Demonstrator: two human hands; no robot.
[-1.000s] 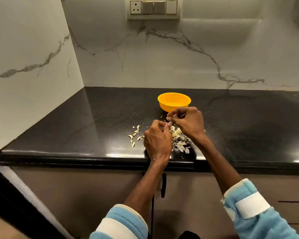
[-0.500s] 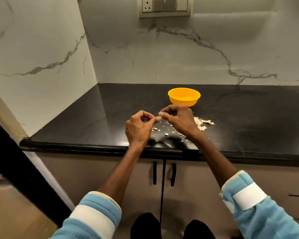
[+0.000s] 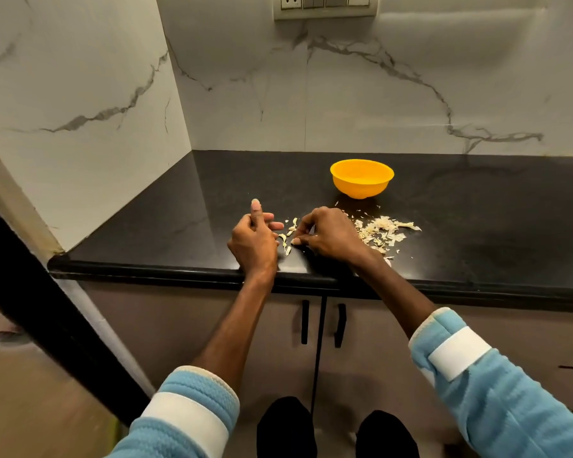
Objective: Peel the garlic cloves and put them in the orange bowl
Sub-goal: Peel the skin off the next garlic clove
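Head view: left hand (image 3: 253, 241) relaxed, thumb raised, fingers loosely extended, holding nothing; right hand (image 3: 331, 238) curled palm-down, fingertips (image 3: 295, 241) at the garlic cloves (image 3: 286, 238), whether one is pinched cannot be told; cloves lie on the black countertop (image 3: 179, 226) between the hands; peel heap (image 3: 384, 231) at 3 o'clock from the right hand; orange bowl (image 3: 361, 190) upright at 1 o'clock, apart from the heap; marble walls (image 3: 311, 104) behind; switch plate (image 3: 325, 8) at 12 o'clock.

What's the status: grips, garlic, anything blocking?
Left grip open. Right grip touching garlic cloves on counter. Orange bowl beyond, nothing blocking.
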